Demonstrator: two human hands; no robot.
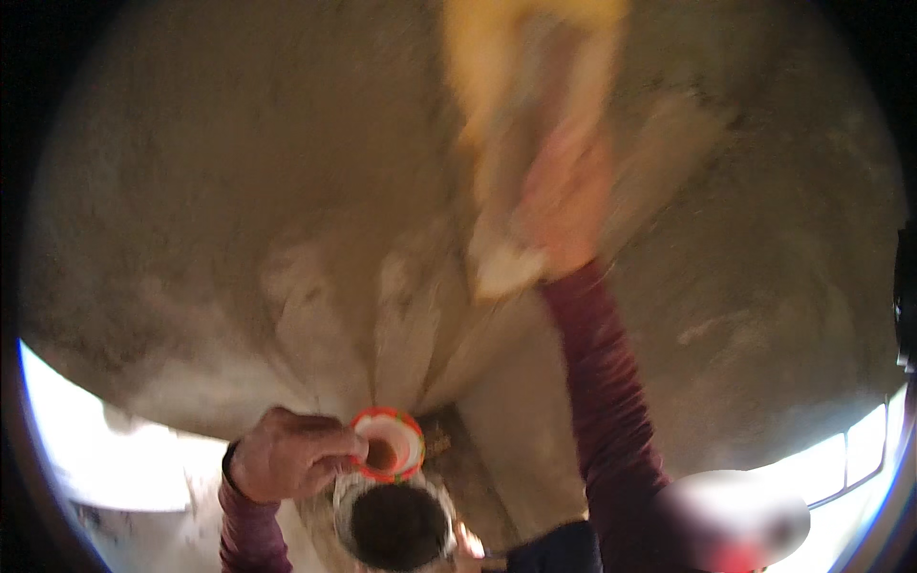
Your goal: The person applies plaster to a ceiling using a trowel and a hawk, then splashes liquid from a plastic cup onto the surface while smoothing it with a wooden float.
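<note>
My right hand (568, 205) is raised against the grey plastered wall (191, 191) and closed round a yellow plastering float (473, 57). Motion smears both, so the float's handle is hard to make out. Lower down on the left, my left hand (291, 456) pinches the side of a small white bowl with an orange-red rim (387, 414). Some brown stuff lies inside that bowl. Just below it stands a pale bucket (342, 511) with a dark mass inside; the bowl overlaps its far rim in this view.
Another person (735, 511), partly blurred, is at the lower right. Beside the bucket shows a hand (468, 542) that is not mine. Pale streaks and ridges run over the wall surface. Bright openings (845, 463) lie at the lower right and lower left.
</note>
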